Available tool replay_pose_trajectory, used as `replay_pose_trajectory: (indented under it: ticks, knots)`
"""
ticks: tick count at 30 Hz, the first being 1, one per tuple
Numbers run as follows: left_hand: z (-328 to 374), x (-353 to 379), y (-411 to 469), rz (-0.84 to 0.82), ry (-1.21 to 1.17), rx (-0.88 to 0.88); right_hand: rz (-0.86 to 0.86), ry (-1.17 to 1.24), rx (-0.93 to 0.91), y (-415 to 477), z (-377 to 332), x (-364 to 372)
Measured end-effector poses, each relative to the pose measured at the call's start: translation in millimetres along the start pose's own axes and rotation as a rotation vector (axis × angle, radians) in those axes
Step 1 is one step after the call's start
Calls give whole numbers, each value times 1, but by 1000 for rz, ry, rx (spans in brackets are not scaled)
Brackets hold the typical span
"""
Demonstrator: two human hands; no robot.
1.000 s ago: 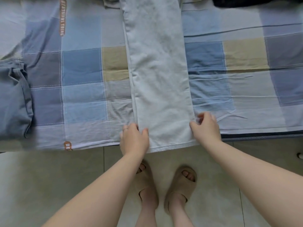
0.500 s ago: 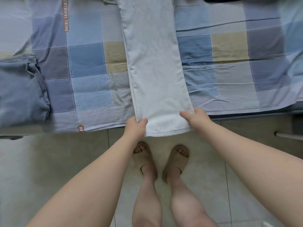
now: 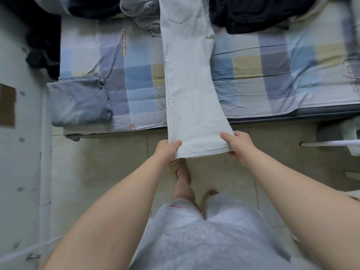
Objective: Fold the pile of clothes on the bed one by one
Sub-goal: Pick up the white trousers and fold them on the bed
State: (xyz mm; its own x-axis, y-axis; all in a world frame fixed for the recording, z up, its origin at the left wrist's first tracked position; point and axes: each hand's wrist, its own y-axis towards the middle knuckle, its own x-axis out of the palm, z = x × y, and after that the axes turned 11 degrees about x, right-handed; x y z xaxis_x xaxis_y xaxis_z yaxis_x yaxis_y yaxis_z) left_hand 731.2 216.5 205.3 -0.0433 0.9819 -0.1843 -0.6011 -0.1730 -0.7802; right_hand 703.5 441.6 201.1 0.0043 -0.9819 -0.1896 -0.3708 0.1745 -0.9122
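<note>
White trousers [image 3: 190,78], folded lengthwise into one long strip, lie across the checked bed sheet [image 3: 136,84], their hem end lifted off the bed's near edge over the floor. My left hand [image 3: 168,151] grips the hem's left corner, thumb on top. My right hand [image 3: 236,146] grips the right corner, thumb on top and fingers underneath. A back pocket shows at the far end. A heap of dark clothes [image 3: 251,12] and a grey garment [image 3: 144,14] lie at the back of the bed.
A folded blue-grey garment [image 3: 79,102] sits at the bed's left near corner. More dark clothing [image 3: 42,47] hangs off the far left. A wall stands on the left, tiled floor [image 3: 101,172] below, and a white rack [image 3: 331,143] on the right.
Both hands have raised the hem end of the trousers off the bed's edge and drawn it toward me. I have stepped back, so more of the bed and the far piles show.
</note>
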Motion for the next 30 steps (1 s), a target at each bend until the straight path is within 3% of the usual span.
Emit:
replay_pose_trajectory:
  ticks: [4, 10, 14, 22, 30]
  knots:
    - [-47, 10, -58, 13, 20, -67, -20, -73, 41, -38, 60, -25]
    - [-134, 36, -124, -60, 27, -337, -53, -98, 268, -79, 152, -66]
    - [-134, 40, -147, -56, -62, -317, -72, -71, 269, -95, 166, -80]
    - [-75, 28, -133, 15, -389, -216, -82, 79, 197, -105, 103, -71]
    - [36, -14, -43, 9, -661, -154, -136, 222, 152, -70, -45, -13]
